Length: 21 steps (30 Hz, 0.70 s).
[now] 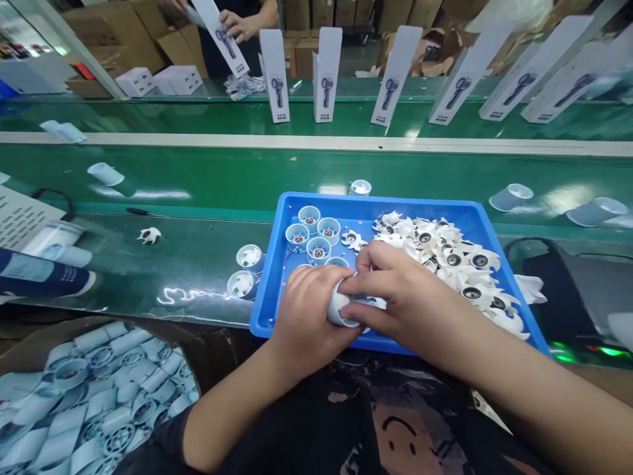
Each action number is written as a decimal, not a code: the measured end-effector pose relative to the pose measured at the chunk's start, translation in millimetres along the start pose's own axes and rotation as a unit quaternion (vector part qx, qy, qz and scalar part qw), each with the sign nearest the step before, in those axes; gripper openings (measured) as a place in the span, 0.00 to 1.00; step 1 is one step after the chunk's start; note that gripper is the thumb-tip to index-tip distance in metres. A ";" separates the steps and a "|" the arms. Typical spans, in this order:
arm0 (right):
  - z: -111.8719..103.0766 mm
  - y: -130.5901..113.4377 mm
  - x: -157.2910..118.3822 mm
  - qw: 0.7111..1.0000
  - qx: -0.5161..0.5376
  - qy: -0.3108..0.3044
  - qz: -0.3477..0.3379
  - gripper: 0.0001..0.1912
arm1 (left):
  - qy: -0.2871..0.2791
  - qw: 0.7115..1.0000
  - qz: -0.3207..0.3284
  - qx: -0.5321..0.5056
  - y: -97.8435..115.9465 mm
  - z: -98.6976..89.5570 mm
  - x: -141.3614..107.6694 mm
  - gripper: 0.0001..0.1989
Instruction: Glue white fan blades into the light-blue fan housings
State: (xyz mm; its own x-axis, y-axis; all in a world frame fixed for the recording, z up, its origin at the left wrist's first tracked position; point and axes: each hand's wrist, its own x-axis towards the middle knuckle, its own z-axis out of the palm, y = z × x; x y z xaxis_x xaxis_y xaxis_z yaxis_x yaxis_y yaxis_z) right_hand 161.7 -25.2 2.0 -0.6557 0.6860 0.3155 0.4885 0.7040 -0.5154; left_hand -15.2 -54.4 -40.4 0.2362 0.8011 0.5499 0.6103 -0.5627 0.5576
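My left hand (311, 310) is wrapped round a light blue plastic fan housing (337, 307), a short open cylinder held tilted above the tray's near side. My right hand (390, 287) is closed, its thumb and fingertips at the housing's open end; what they pinch is hidden. Beneath both hands lies a blue tray (262, 290). On its left side stand several similar housings (318, 249) with motors showing inside. White fan blades (445, 251) are heaped on its right side, and a single fan blade (352, 240) lies between the two groups.
Two housings with white blades (242, 284) stand left of the tray. A box full of housings (99, 396) is at lower left. More housings lie on the green conveyor (222, 171). White cartons (329, 76) stand beyond it, where another person's hand (237, 26) holds a carton.
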 end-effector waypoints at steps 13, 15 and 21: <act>-16.2 6.3 -36.9 0.990 -0.064 0.123 -0.039 0.09 | 0.041 0.998 -0.040 0.038 -23.1 -33.3 -9.0 0.31; -22.6 13.1 -49.2 0.986 -0.073 0.152 -0.002 0.09 | 0.096 0.979 -0.135 0.115 -51.4 -58.2 -17.5 0.32; -22.1 26.0 -73.5 0.980 -0.109 0.165 0.014 0.08 | 0.105 0.890 -0.421 0.141 -144.9 -107.2 -18.7 0.32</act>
State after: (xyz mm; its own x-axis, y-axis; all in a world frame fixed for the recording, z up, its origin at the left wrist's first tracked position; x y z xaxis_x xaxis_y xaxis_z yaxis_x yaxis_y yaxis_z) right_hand 235.4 -53.2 -17.0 -0.4364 0.7020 0.5628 0.6384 0.6823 -0.3562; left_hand -189.2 -9.7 -64.8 -0.5237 0.8416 0.1320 0.6767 0.3169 0.6646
